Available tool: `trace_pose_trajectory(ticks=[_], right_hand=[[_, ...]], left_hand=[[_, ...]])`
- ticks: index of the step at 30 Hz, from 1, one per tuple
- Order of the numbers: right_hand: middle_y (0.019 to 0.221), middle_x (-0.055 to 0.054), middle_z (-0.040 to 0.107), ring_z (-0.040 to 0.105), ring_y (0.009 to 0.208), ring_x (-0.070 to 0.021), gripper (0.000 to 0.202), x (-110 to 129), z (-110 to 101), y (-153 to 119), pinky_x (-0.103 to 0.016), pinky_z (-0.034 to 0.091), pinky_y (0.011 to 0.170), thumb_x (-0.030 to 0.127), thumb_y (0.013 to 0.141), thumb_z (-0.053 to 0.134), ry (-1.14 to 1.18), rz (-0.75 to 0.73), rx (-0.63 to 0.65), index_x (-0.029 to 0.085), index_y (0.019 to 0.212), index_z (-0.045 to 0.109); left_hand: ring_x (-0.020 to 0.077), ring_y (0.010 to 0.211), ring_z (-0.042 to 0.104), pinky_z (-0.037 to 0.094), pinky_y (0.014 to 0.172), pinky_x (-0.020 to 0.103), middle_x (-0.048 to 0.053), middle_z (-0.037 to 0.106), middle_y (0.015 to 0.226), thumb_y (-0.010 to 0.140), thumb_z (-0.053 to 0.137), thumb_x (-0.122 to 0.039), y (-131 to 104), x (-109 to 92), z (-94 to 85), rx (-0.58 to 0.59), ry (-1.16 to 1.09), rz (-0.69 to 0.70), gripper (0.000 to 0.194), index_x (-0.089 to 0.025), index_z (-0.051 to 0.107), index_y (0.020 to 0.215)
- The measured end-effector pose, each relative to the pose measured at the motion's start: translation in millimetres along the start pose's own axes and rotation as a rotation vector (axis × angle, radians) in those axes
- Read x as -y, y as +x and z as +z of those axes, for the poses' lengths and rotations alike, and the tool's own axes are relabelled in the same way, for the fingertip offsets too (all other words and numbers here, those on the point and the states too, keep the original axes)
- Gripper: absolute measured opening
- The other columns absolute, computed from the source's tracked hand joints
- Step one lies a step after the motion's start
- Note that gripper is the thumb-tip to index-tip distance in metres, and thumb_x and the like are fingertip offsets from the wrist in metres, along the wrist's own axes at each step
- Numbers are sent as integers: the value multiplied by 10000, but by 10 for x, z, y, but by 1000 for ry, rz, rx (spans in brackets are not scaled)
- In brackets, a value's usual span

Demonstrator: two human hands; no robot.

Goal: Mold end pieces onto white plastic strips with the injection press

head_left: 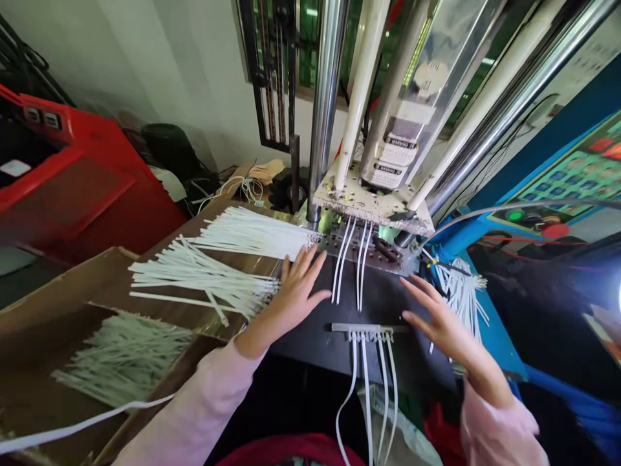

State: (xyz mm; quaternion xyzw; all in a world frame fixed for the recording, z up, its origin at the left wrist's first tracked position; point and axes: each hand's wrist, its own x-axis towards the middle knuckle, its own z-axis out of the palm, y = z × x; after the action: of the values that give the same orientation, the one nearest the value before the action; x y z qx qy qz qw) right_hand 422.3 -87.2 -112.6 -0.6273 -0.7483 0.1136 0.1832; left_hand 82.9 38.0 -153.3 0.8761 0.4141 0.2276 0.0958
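Note:
My left hand (301, 285), fingers spread, is at the right end of two piles of white cables; its fingertips are by the upper pile (252, 233), and the lower pile (204, 275) lies beside the wrist. With fingers apart, my right hand (436, 317) is over the right side of the black work surface (291, 336), holding nothing. Between the hands, several white cable ends (359, 272) stick out from under the machine's pale plate (373, 207). Nearer me, a slim grey bar (339, 327) has several white cables (367, 388) hanging from it over the edge.
A cardboard box (53, 291) at the left holds more white strips (126, 356). Another bundle (458, 291) lies on the blue frame at right. Steel columns (327, 97) flank the press. A control panel (572, 175) with buttons is at right, a red machine (87, 175) at left.

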Motion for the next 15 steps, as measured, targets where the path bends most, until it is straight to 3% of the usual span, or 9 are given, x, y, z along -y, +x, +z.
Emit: trace_pose_trajectory(ticks=[3, 6, 10, 15], right_hand=[[1658, -90, 205, 250, 1507, -356, 756, 37, 251, -822, -554, 330, 1174, 441, 923, 608, -72, 110, 43, 355, 1589, 260], [1671, -112, 147, 196, 1511, -407, 836, 203, 630, -1242, -608, 282, 1164, 370, 855, 689, -244, 231, -23, 336, 1584, 282], [1660, -117, 199, 218, 1511, -359, 808, 447, 1006, -1261, -566, 211, 1188, 182, 810, 664, -467, 415, -138, 319, 1548, 364], [1627, -128, 275, 269, 1487, -349, 838, 530, 1076, -1183, -519, 246, 1167, 126, 745, 651, -551, 484, -220, 311, 1525, 407]], left_hand=[[407, 1540, 116, 78, 1196, 684, 182, 135, 1671, 841, 710, -544, -836, 107, -100, 49, 88, -27, 1029, -253, 101, 1617], [432, 1528, 144, 6, 1191, 692, 172, 158, 1665, 745, 822, -489, -1249, 177, -120, 98, 185, -72, 1087, -276, 192, 1605], [374, 1538, 163, -32, 1215, 652, 86, 124, 1675, 768, 761, -155, -1307, 121, -36, 101, 251, -132, 1020, -346, 192, 1593], [339, 1546, 145, -13, 1236, 615, 52, 112, 1675, 724, 645, -25, -1282, 73, 1, 67, 243, -164, 1009, -338, 224, 1585]])
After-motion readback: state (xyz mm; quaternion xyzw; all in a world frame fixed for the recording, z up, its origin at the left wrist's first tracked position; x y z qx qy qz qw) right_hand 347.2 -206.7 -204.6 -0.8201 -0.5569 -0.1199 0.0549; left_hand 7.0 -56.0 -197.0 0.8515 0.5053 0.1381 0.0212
